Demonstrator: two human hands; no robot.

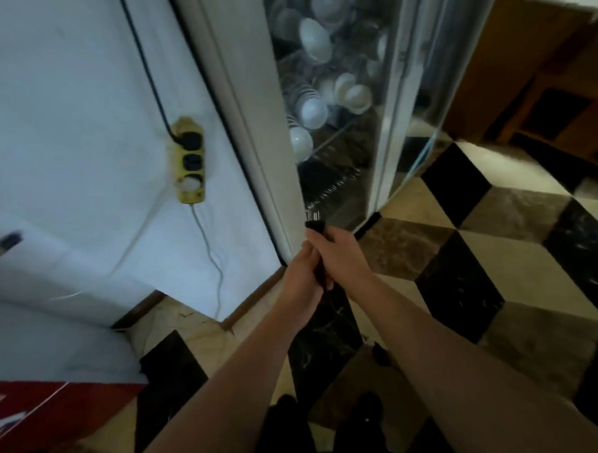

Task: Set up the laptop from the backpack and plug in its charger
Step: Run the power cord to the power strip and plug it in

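The black charger plug (315,226) is held in front of the body, gripped by the right hand (337,253) with the left hand (302,278) closed around the part below it, its prongs pointing up. The yellow power strip (190,160) is seen on the white wall (73,113), well apart to the left. The plug is best carried across, its prongs lined up squarely with a free socket, then pressed straight in.

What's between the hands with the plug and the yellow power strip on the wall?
In the head view, between the hands holding the black charger plug and the yellow power strip: bare white wall, one thin white cable, and the white cabinet frame edge.
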